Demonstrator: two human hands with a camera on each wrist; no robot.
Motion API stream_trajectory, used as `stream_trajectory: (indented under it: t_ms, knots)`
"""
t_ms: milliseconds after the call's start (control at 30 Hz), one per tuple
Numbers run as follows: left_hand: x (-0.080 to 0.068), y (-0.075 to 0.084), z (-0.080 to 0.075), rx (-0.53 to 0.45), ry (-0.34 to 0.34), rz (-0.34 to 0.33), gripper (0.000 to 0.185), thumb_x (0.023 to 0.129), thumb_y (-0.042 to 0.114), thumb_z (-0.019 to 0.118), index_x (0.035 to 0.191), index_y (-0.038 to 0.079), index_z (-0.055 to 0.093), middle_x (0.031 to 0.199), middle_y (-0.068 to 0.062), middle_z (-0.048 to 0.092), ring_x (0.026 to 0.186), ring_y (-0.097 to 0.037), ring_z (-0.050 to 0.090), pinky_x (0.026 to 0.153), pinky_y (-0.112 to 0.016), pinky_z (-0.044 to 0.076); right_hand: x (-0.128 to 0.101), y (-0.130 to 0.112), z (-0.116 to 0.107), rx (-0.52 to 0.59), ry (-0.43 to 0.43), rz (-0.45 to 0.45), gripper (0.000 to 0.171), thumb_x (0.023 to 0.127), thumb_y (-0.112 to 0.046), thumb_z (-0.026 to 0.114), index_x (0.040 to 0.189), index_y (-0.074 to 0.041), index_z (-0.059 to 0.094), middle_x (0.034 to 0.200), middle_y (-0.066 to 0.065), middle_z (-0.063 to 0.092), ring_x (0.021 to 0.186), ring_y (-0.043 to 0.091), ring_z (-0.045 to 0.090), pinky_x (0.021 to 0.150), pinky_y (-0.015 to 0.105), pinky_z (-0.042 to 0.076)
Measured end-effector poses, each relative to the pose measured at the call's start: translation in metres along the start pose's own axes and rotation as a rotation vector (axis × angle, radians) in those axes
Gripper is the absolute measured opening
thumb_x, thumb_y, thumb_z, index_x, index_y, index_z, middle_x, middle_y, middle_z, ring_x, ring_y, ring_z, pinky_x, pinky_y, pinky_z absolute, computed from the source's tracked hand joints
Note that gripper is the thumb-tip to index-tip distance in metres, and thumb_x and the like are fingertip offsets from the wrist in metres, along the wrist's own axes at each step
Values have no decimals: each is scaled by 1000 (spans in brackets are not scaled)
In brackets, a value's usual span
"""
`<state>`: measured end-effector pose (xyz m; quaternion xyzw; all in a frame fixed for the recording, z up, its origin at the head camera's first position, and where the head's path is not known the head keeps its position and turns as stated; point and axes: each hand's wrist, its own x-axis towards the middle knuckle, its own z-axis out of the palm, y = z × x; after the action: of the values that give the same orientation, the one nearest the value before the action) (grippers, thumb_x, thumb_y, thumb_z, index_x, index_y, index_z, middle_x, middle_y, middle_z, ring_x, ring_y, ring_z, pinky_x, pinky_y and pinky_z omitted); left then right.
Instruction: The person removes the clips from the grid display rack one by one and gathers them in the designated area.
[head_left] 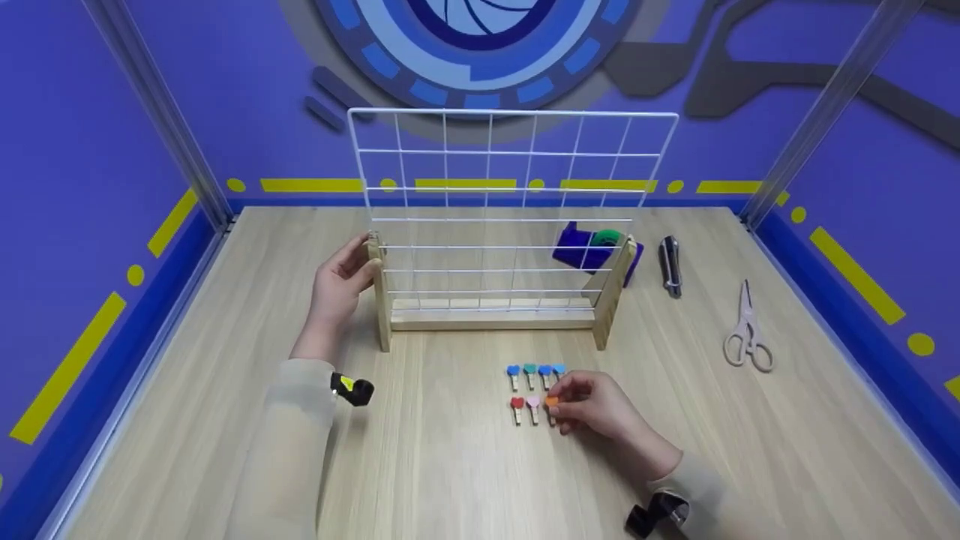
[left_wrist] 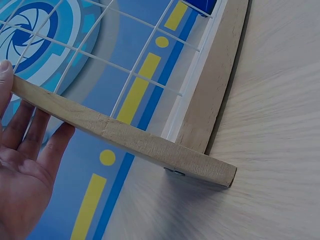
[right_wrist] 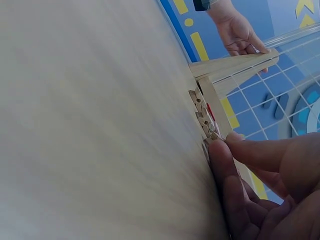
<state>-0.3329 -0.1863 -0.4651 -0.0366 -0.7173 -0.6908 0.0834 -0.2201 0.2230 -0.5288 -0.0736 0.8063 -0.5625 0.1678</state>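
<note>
My left hand (head_left: 336,291) grips the upper end of the left wooden side post (head_left: 382,304) of a stand, thumb on one face and fingers on the other. The stand holds a white wire grid (head_left: 489,151) upright. My right hand (head_left: 600,406) pinches a mini clothespin with an orange heart (head_left: 552,402), low at the tabletop. Beside it lie a pink-heart clothespin (head_left: 533,405) and a red-heart clothespin (head_left: 517,407). Behind these is a row of several blue and green heart clothespins (head_left: 530,373). In the right wrist view, my fingers hide most of the held clothespin.
Behind the stand's right post sits a blue tape dispenser (head_left: 577,247) with green tape. A utility knife (head_left: 670,267) and scissors (head_left: 747,336) lie on the table's right side. Blue panels (head_left: 262,97) wall in the table (head_left: 450,450) at the back and sides.
</note>
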Motion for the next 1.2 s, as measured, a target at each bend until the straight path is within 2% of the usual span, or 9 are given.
stream_trajectory:
  t_ms: [233, 400, 700, 900, 1100, 1200]
  knots:
    - [-1, 1, 0, 18, -8, -10, 58, 101, 17, 66, 155, 17, 47, 151, -12, 57, 134, -21, 57, 102, -25, 56, 1, 0, 0, -66, 3, -7, 17, 89, -1, 77, 104, 2, 71, 80, 6, 68, 58, 14, 66, 54, 26, 59]
    - [-1, 1, 0, 2, -4, -8, 58, 101, 16, 66, 155, 15, 47, 150, -13, 57, 132, -21, 58, 101, -24, 56, 2, -1, -1, -75, -3, -3, 17, 89, -2, 77, 105, 3, 71, 78, 6, 67, 56, 13, 65, 53, 25, 58]
    - [0, 1, 1, -21, -15, 3, 56, 102, 11, 64, 155, 12, 46, 150, -17, 56, 122, -9, 61, 95, -18, 57, 1, -2, 0, -50, -7, 0, 22, 90, -1, 77, 109, 6, 70, 77, 5, 66, 55, 11, 64, 52, 26, 58]
    - [2, 0, 2, -35, -7, 12, 57, 101, 9, 65, 154, 9, 47, 150, -19, 56, 117, -3, 62, 93, -17, 57, 0, -2, -4, -13, -7, 20, 27, 89, 1, 76, 114, 7, 68, 83, 7, 70, 61, 12, 67, 58, 28, 61]
    - [2, -1, 1, -26, -9, 5, 57, 101, 13, 66, 154, 11, 47, 150, -18, 56, 124, -11, 61, 95, -18, 57, -5, -10, -18, -99, 57, 41, 27, 91, -5, 76, 116, 2, 69, 88, 8, 71, 70, 15, 68, 60, 28, 59]
    - [2, -1, 1, -28, -6, 5, 57, 101, 14, 66, 154, 12, 48, 149, -17, 57, 123, -11, 61, 94, -18, 57, -8, -16, -33, -143, 111, 15, 28, 92, -7, 75, 118, 2, 69, 90, 8, 71, 71, 16, 67, 60, 28, 57]
